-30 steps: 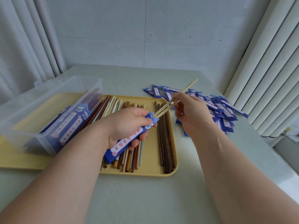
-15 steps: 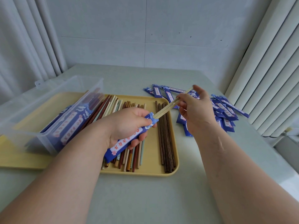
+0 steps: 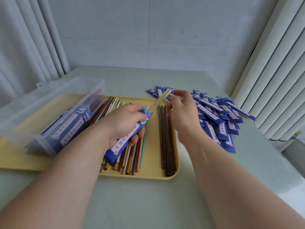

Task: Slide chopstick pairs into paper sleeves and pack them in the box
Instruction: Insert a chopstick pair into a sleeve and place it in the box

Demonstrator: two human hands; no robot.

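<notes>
A: Deeper into the sleeve [image 3: 127, 138] that pale chopstick pair [image 3: 159, 101] has gone, above the yellow tray's [image 3: 151, 176] middle.
B: Left hand [image 3: 125, 123] grips the sleeve; right hand's [image 3: 183, 116] fingertips touch the pair's far end. Pinching or pushing, I cannot tell.
A: The box [image 3: 33, 116]?
B: On the tray's left end, filled sleeves [image 3: 69, 128] inside.

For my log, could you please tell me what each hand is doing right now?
Left hand: grips the blue printed paper sleeve.
Right hand: pinches the pale wooden chopstick pair.
</notes>
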